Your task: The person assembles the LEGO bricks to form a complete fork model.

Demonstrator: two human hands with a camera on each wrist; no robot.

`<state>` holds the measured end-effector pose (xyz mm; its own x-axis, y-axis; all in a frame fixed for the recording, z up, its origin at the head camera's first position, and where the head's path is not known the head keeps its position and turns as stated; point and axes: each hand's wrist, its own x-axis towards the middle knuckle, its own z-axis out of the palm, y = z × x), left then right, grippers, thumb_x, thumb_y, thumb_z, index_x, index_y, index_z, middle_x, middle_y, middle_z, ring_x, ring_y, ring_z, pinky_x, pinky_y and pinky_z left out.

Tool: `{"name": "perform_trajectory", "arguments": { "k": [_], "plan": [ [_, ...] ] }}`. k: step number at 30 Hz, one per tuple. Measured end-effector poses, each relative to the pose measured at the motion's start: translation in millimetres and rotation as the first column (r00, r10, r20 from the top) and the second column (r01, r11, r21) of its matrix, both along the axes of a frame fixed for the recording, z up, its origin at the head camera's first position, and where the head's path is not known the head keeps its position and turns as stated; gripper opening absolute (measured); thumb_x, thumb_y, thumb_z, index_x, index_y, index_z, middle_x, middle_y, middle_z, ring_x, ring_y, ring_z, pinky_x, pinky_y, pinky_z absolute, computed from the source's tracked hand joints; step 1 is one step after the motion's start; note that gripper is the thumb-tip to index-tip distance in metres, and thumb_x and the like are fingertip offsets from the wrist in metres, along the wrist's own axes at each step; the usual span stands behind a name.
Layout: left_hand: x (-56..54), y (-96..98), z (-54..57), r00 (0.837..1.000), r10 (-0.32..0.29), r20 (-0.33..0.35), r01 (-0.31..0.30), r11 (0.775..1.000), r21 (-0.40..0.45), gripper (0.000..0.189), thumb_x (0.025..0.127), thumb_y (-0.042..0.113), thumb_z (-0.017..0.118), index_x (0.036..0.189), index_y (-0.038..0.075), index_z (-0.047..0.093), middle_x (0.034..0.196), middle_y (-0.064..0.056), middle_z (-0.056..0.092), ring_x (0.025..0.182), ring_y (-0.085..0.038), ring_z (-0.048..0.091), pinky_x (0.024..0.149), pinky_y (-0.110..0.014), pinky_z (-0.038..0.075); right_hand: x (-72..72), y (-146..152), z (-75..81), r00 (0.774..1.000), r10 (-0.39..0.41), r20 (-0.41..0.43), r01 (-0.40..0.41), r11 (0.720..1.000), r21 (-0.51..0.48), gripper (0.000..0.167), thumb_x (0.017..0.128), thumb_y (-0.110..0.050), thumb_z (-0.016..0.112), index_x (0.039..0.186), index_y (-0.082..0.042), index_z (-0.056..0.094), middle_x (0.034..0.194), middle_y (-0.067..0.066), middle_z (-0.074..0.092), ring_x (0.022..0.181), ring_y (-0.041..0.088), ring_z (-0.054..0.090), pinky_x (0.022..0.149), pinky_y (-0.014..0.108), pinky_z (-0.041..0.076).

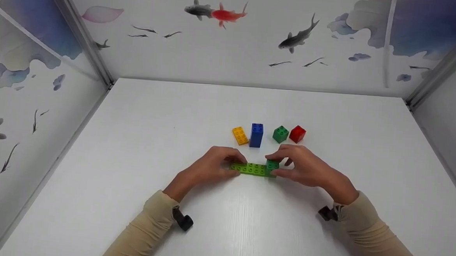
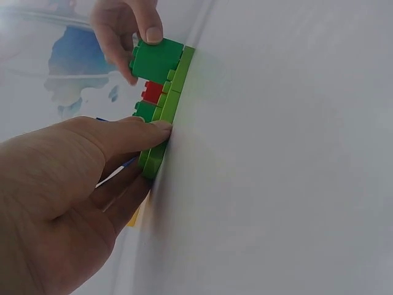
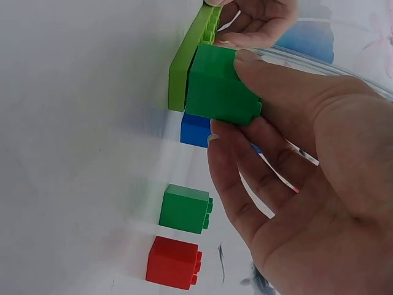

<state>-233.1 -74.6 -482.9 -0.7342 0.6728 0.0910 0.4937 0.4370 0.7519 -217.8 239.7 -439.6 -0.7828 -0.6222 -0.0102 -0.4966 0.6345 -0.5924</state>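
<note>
Broad tabletop runs at 9 o'clock to its edge; the left hand pinches one end of the lime plate lying there. Beyond the plate sit a yellow brick at 11, blue block at 12, green cube and red cube around 1; at its 3 o'clock end the right hand grips a green block, with wide room rightward.

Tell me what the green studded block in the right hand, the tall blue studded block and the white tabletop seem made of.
Held green studded block: probably moulded plastic, satin; even colour, crisp edges.
Tall blue studded block: likely similar plastic, smooth; uniform colour, regular studs.
White tabletop: perhaps laminate or painted board, faintly glossy; soft reflections.
</note>
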Motion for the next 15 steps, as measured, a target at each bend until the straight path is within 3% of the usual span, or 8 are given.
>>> {"name": "perform_trajectory", "arguments": {
  "k": [10,15],
  "plan": [
    [0.2,0.3,-1.2,1.000,0.008,0.009,-0.008,1.000,0.004,0.030,0.097,0.008,0.080,0.126,0.016,0.076,0.120,0.004,0.078,0.109,-0.010,0.070,0.106,-0.032,0.059,0.1,-0.3,-0.9,1.000,-0.004,0.002,0.004,1.000,-0.007,0.044,0.096,-0.021,0.085,0.138,-0.012,0.075,0.118,-0.002,0.077,0.104,0.015,0.071,0.093,0.040,0.066],
    [-0.1,0.0,-1.1,1.000,0.010,0.017,-0.010,1.000,0.018,0.030,0.097,0.007,0.081,0.125,0.016,0.077,0.121,0.004,0.078,0.111,-0.011,0.071,0.107,-0.034,0.059,3.7,-3.2,0.0,0.999,-0.022,-0.027,0.023,0.999,0.036,0.044,0.095,-0.020,0.086,0.137,-0.012,0.075,0.119,-0.003,0.077,0.106,0.014,0.073,0.094,0.039,0.066]
  ]
}}
